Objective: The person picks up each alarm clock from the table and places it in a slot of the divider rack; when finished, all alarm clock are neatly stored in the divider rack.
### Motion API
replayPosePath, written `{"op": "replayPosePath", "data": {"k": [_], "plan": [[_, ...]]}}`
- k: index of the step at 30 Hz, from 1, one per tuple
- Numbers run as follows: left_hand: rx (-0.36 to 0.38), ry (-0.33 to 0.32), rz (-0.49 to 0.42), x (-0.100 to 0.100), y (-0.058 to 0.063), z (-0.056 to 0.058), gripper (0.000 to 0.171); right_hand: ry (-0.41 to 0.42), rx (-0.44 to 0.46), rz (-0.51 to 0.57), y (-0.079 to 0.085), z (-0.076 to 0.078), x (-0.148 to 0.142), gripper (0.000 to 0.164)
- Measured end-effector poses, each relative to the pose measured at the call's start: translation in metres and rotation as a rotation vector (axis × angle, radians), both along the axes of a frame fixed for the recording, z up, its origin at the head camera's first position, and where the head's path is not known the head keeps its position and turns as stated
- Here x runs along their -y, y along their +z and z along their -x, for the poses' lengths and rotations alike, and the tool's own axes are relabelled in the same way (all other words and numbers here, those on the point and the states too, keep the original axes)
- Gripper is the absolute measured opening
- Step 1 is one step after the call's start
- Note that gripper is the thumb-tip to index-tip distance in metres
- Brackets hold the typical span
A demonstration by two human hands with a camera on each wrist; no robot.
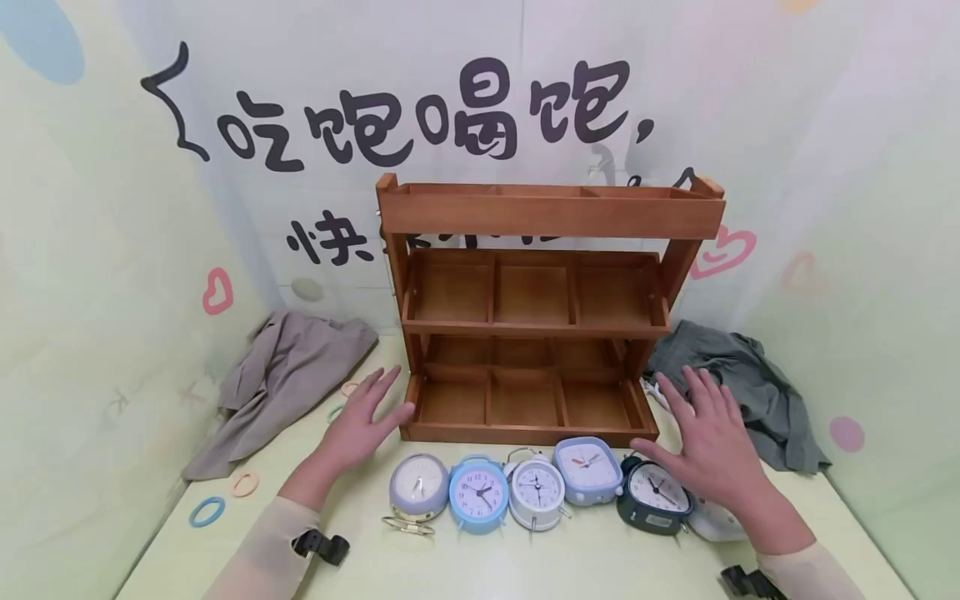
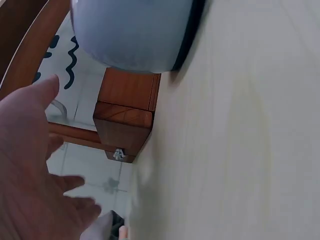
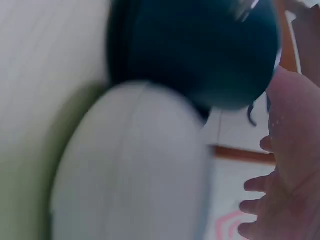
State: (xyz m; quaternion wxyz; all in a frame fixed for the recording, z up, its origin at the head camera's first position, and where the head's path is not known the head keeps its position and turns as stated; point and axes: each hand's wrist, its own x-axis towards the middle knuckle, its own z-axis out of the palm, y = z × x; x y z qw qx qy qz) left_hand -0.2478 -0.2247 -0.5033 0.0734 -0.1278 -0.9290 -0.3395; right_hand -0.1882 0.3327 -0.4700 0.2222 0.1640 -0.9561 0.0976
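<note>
Shelf (image 1: 536, 329) on table (image 1: 465, 571). Clocks (image 1: 537, 493) in a row before it. Left cloth (image 1: 296, 375) left of shelf, right cloth (image 1: 750, 392) right. Left hand (image 1: 363, 425) between left cloth and shelf; right hand (image 1: 708, 446) by row's right end. Two rings (image 1: 204, 523) before left cloth.

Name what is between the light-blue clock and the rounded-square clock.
The head view shows one round white clock between them.

Reddish-brown wooden shelf (image 1: 551, 215), white backdrop (image 1: 337, 50) lettered in black
Across the lower frame, a lavender alarm clock (image 1: 417, 486), a sky-blue alarm clock (image 1: 478, 496) and a dark green alarm clock (image 1: 654, 497) are seen.
</note>
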Motion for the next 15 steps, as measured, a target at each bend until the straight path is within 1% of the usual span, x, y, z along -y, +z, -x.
{"op": "replayPosePath", "data": {"k": [3, 4, 7, 9, 12, 15], "plan": [[0.058, -0.084, -0.157, -0.001, -0.005, 0.004, 0.074, 0.044, 0.030, 0.028, 0.008, -0.006, 0.012, 0.111], [0.076, -0.106, -0.197, -0.002, -0.006, 0.005, 0.072, 0.057, 0.043, 0.035, 0.010, -0.008, 0.017, 0.111], [0.123, -0.140, -0.287, -0.003, -0.011, 0.007, 0.070, 0.089, 0.072, 0.033, 0.018, -0.012, 0.033, 0.111], [0.140, -0.142, -0.314, -0.004, -0.012, 0.008, 0.069, 0.117, 0.094, 0.018, 0.022, -0.013, 0.044, 0.111], [0.156, -0.135, -0.319, -0.003, -0.014, 0.008, 0.069, 0.171, 0.118, -0.011, 0.027, -0.013, 0.061, 0.110], [0.172, -0.130, -0.321, -0.001, -0.015, 0.007, 0.069, 0.239, 0.139, -0.015, 0.031, -0.012, 0.078, 0.110]]}}
